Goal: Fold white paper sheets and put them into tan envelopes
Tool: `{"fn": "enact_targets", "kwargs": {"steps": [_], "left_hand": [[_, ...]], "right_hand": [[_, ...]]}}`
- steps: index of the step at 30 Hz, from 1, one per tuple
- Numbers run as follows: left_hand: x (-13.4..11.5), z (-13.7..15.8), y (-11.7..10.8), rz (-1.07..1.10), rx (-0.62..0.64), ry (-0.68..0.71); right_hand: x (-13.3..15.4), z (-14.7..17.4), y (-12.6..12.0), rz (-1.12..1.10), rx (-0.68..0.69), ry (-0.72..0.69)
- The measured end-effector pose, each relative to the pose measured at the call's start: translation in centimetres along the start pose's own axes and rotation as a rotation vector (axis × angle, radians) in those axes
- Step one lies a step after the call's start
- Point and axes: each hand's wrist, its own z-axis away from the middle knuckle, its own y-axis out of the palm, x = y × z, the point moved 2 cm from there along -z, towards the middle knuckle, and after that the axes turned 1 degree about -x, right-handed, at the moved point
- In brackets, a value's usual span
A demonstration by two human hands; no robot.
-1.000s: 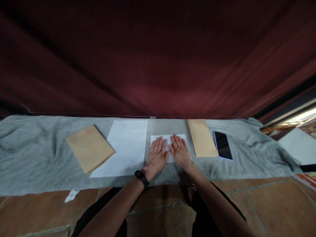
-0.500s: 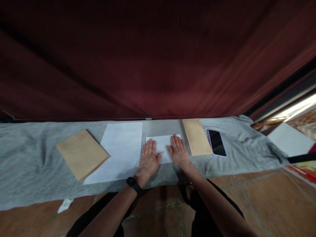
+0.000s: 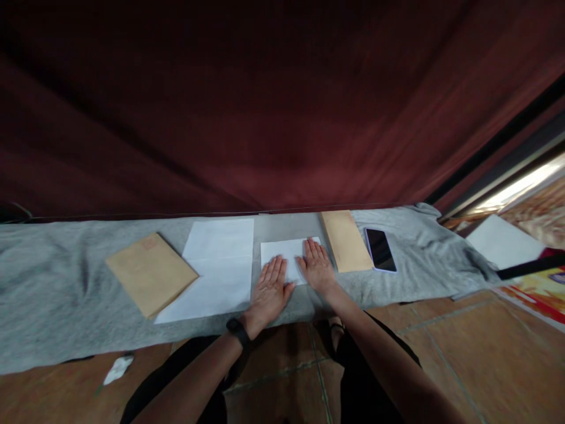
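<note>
A small folded sheet of white paper [image 3: 282, 250] lies on the grey cloth in front of me. My left hand [image 3: 270, 290] rests flat over its near left part, fingers stretched out. Across the right part of the same paper lies my right hand [image 3: 316, 268], also flat with fingers extended. Both hands hide some of the paper. Left of it are larger white sheets [image 3: 223, 265], creased across the middle. Brown envelopes [image 3: 152, 271] lie partly over those sheets. Just right of my right hand is a stack of narrow brown envelopes [image 3: 348, 241].
A phone [image 3: 381, 250] with a pale purple edge lies right of the narrow envelopes. Grey cloth [image 3: 424, 259] covers the long surface, backed by a dark red curtain [image 3: 282, 118]. A white scrap [image 3: 118, 369] is on the tiled floor [image 3: 477, 353].
My left hand has slid toward me on the small paper, from near its far left part to the near edge. My right hand stays about in place. The view has shifted slightly.
</note>
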Motion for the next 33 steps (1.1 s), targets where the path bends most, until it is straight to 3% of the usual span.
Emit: {"fn": "enact_targets", "kwargs": {"steps": [8,17,23,28,33], "left_hand": [[1.0,0.6,0.2,-0.022,0.012,-0.061],[1.8,1.7,0.2,-0.056,0.001,-0.116],[2.1,2.9,-0.5,-0.095,-0.007,-0.162],[0.9,1.8,-1.6,-0.084,-0.111,-0.174],[-1.4,-1.8,-0.8,-0.020,-0.065,0.010]], "right_hand": [[-0.2,1.0,-0.1,0.059,-0.037,-0.002],[0.6,5.5,-0.2,0.193,-0.184,0.000],[0.2,7.8,-1.5,0.193,-0.120,0.073],[0.1,5.6,-3.6,0.009,-0.047,0.063],[3.0,2.2,-3.4,-0.255,0.050,-0.106]]}}
